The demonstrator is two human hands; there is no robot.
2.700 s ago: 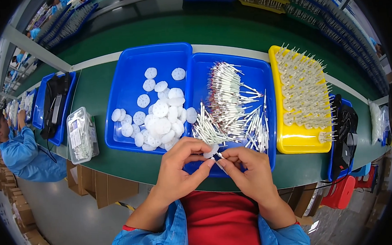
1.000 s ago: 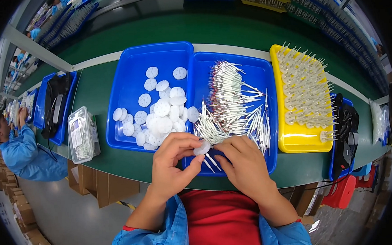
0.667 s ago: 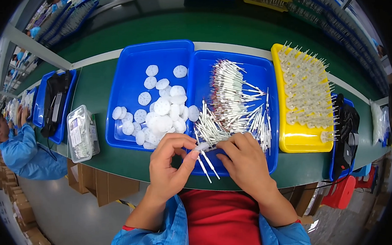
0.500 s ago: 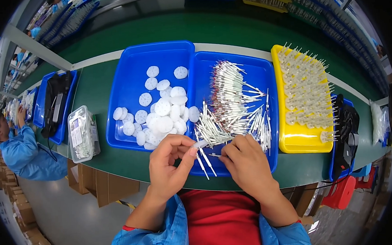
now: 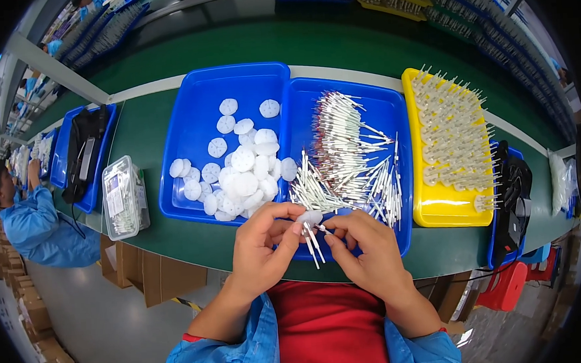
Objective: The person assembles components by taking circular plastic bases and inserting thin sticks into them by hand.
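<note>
My left hand (image 5: 260, 251) pinches a translucent white plastic disc (image 5: 310, 217) between thumb and fingers. Two thin white rods (image 5: 312, 245) hang from that disc, pointing toward me. At the disc's right edge, my right hand (image 5: 372, 251) grips another thin white rod (image 5: 321, 229) by thumb and fingertips; whether its tip sits in the disc I cannot tell. Beyond my left hand, a blue tray (image 5: 183, 115) bears a heap of similar white discs (image 5: 243, 184). Behind both hands, a second blue tray (image 5: 382, 96) holds many white rods with dark reddish ends (image 5: 341, 138).
A yellow tray (image 5: 455, 216) on the right carries rows of discs bristling with rods (image 5: 454, 131). Dark devices with cables (image 5: 514, 194) lie beyond it. Left stand a clear plastic box (image 5: 120, 198) and another blue tray (image 5: 103, 123). A co-worker in blue (image 5: 36, 217) sits far left.
My right hand has come up from the rod tray to the disc, bringing a rod. My left hand has shifted slightly right, with the disc now tilted more.
</note>
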